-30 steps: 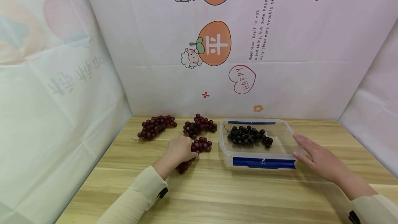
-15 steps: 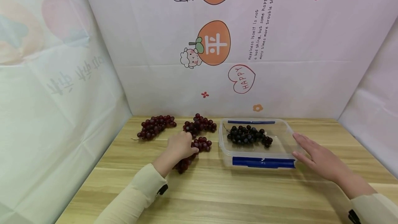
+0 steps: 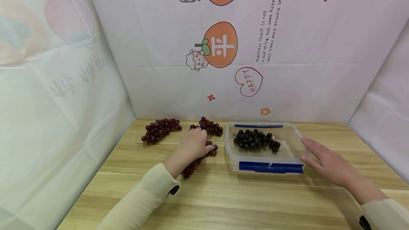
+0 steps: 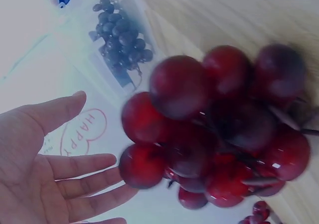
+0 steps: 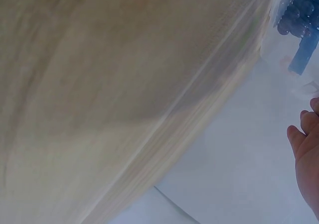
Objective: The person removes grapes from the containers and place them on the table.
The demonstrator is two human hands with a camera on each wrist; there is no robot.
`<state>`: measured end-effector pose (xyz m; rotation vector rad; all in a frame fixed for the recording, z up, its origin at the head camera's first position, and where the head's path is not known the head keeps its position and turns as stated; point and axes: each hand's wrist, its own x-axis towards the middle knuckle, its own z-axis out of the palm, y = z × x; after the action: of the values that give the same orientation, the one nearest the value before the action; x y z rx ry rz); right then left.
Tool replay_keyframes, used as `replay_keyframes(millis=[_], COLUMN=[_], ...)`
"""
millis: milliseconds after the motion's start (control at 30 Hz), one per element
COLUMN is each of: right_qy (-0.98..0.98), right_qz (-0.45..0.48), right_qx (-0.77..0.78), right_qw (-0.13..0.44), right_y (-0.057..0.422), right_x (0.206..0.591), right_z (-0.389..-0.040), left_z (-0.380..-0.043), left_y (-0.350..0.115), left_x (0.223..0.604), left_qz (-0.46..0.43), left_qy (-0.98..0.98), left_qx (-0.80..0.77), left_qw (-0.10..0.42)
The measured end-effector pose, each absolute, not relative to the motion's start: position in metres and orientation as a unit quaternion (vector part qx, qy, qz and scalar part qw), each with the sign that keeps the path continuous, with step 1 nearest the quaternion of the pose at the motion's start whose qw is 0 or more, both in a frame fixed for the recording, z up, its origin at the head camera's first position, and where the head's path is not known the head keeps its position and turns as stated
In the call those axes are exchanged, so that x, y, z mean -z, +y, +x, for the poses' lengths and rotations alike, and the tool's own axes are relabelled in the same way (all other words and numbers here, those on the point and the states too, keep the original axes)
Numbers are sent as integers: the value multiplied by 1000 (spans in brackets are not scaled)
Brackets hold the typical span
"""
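My left hand [image 3: 193, 144] is over the red grapes in the head view, between the front bunch [image 3: 191, 168] and the back bunch [image 3: 212, 127]. In the left wrist view its fingers are extended and its thumb stands apart, with the fingertips close to a large-looking red bunch [image 4: 219, 129]; whether they touch is unclear. My right hand [image 3: 330, 164] has its fingers straight against the right side of a clear plastic box [image 3: 292, 148] with blue clips. A bunch of black grapes [image 3: 252, 139] shows within the box's outline.
Another red bunch [image 3: 159, 130] lies at the back left of the wooden table [image 3: 220, 201]. A printed white cloth [image 3: 159, 45] stands behind the table, with white cloth walls on both sides.
My left hand has moved a little forward and right over the grapes, towards the back bunch. My right hand and the box have stayed in place.
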<state>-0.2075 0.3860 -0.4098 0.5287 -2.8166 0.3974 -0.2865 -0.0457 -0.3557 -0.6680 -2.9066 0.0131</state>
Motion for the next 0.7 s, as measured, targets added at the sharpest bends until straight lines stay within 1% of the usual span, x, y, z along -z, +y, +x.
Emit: replay_keyframes(millis=[167,267,500,700], right_qy=[-967,-968,-968,-968], right_qz=[183,185,190,192], right_qx=[-124,-114,-102,-97], right_qw=[124,126,128,127], right_y=[387,388,389,387], right_x=[410,411,409,406], right_z=[-208,-209,-209,-208], left_z=[-285,-284,-283,-290], left_y=[-34,-26,-6,12], left_x=[350,347,340,341], left_qz=[-254,-263,-277,-292], left_qy=[-960,-956,-952,-946], left_qx=[-31,-42,-58,-55], left_qw=[114,126,120,132])
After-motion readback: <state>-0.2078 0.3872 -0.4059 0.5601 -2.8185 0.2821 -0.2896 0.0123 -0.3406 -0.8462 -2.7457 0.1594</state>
